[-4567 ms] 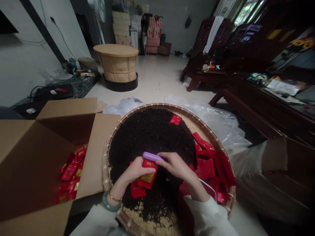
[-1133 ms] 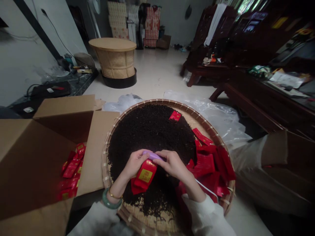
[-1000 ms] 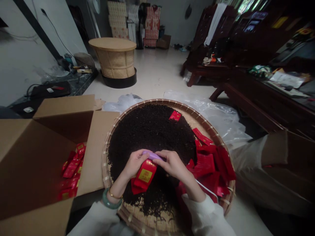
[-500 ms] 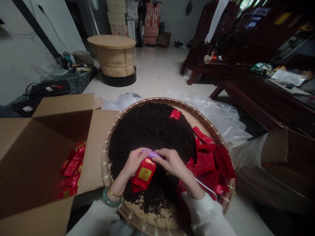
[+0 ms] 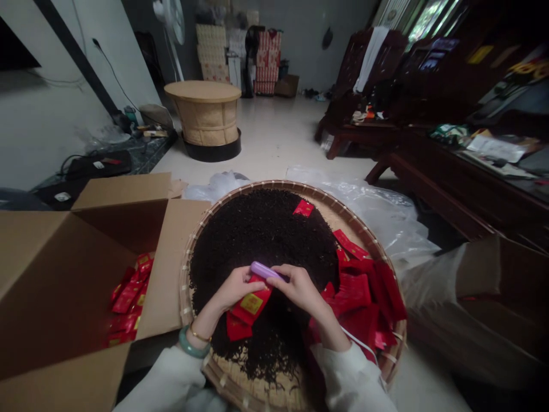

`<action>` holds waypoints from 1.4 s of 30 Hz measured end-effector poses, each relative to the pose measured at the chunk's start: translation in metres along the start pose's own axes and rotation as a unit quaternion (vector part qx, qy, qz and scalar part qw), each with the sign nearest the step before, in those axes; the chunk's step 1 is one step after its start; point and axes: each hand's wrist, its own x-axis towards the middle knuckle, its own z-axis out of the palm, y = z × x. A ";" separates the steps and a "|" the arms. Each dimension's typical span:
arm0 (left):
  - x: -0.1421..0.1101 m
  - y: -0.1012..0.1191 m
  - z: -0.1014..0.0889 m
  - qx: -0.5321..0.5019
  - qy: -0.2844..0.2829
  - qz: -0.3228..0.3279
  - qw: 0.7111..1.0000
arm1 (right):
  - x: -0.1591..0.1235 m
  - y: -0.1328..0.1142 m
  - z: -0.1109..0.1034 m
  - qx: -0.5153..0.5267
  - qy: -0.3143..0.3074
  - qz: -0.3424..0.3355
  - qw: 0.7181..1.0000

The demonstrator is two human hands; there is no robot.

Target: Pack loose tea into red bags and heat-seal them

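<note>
A round woven tray [image 5: 195, 240] holds a heap of dark loose tea leaves [image 5: 261, 229]. Over its near part my left hand [image 5: 234, 288] pinches a small red packet with a yellow label [image 5: 251, 304] by its top. My right hand [image 5: 298, 289] grips a small purple tool [image 5: 263, 270] laid across that packet's top edge. Another red packet [image 5: 235, 332] lies on the leaves just below. A pile of flat red packets [image 5: 360, 292] fills the tray's right side, and one lone red packet [image 5: 303, 208] lies on the leaves farther back.
An open cardboard box [image 5: 55, 274] at left holds several red packets [image 5: 128, 297]. Clear plastic sheeting [image 5: 377, 206] lies behind the tray. A round wicker drum [image 5: 209, 117] stands on the floor beyond. Dark wooden furniture [image 5: 433, 143] lines the right side.
The red packet in my left hand has tilted further sideways and dropped a little. Both hands stay together over the tea with the purple tool at the packet's top.
</note>
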 end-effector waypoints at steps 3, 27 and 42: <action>-0.002 0.004 0.003 -0.015 0.027 -0.001 1.000 | -0.009 0.019 -0.005 0.013 0.067 0.029 0.997; -0.052 -0.010 0.038 -0.049 0.172 0.063 0.982 | -0.028 0.009 0.051 0.254 0.179 -0.026 0.950; -0.078 0.034 -0.052 -0.326 0.470 0.405 0.713 | -0.025 -0.008 0.104 -0.082 -0.010 0.061 0.995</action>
